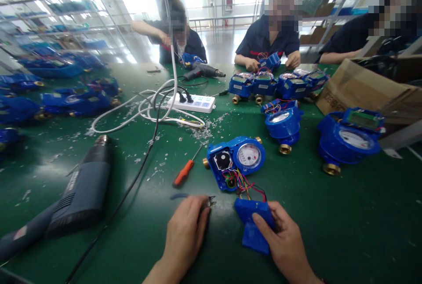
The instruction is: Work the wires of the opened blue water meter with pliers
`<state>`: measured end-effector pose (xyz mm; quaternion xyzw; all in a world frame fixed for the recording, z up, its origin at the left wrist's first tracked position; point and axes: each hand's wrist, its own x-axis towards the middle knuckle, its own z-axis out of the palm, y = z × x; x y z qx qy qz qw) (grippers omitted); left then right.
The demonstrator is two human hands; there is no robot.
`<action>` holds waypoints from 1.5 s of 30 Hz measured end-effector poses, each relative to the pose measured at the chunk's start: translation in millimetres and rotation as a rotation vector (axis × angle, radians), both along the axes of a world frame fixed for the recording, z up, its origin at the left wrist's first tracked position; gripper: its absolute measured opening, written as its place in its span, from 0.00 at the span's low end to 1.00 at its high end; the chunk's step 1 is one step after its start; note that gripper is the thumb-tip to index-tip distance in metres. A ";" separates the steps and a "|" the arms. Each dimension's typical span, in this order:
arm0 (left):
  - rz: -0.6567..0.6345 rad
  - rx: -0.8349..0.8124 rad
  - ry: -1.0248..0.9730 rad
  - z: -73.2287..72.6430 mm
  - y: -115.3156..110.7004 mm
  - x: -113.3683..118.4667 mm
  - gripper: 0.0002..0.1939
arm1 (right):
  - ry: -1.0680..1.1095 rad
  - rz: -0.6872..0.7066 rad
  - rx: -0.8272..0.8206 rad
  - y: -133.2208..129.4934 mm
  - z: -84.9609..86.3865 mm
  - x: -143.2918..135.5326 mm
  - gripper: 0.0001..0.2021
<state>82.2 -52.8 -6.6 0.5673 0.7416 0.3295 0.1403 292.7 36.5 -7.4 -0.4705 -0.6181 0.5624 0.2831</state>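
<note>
My left hand [185,231] is closed around small cutters [209,202] with blue handles, jaws pointing right, resting on the green table. My right hand [285,238] holds a blue plastic cover [252,222] lying on the table. Coloured wires [245,185] run from the cover up to an opened blue water meter [235,161] with a round dial, just beyond my hands. An orange-handled screwdriver [184,172] lies to the left of the meter.
A dark heat gun [77,198] lies at the left with its black cord. A white power strip [194,103], white cables and plastic scraps sit mid-table. More blue meters [283,125] and a cardboard box [369,88] stand at the right. Three people work across the table.
</note>
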 end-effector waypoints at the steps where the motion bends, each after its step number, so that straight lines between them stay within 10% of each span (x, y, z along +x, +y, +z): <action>1: -0.038 -0.007 0.077 -1.9 -3.8 -6.0 0.09 | 0.069 -0.004 -0.088 0.6 1.8 -0.3 0.15; 8: 0.100 0.182 0.526 -1.1 -5.9 -9.5 0.12 | 0.386 0.023 -0.332 1.4 14.1 -5.3 0.15; 14: -0.248 0.310 0.186 13.0 9.1 30.5 0.16 | 0.490 -0.016 -0.323 -0.8 14.2 -11.7 0.14; 21: -0.295 0.125 -0.334 25.5 37.5 42.8 0.07 | 0.551 -0.017 -0.318 -3.4 10.2 -16.2 0.15; 28: -0.305 0.098 -0.406 28.4 37.8 32.3 0.08 | 0.555 -0.019 -0.305 -4.7 6.8 -19.8 0.15; 37: -0.549 0.599 0.408 28.4 18.7 29.5 0.29 | 0.586 -0.055 -0.385 -10.1 19.0 -24.1 0.12; 40: -0.601 0.558 0.622 27.0 15.7 39.1 0.16 | 0.579 -0.059 -0.341 -12.7 20.2 -24.0 0.13; 45: -0.372 0.362 -0.035 32.4 9.5 39.2 0.07 | 0.537 -0.046 -0.234 -6.9 27.8 -16.2 0.17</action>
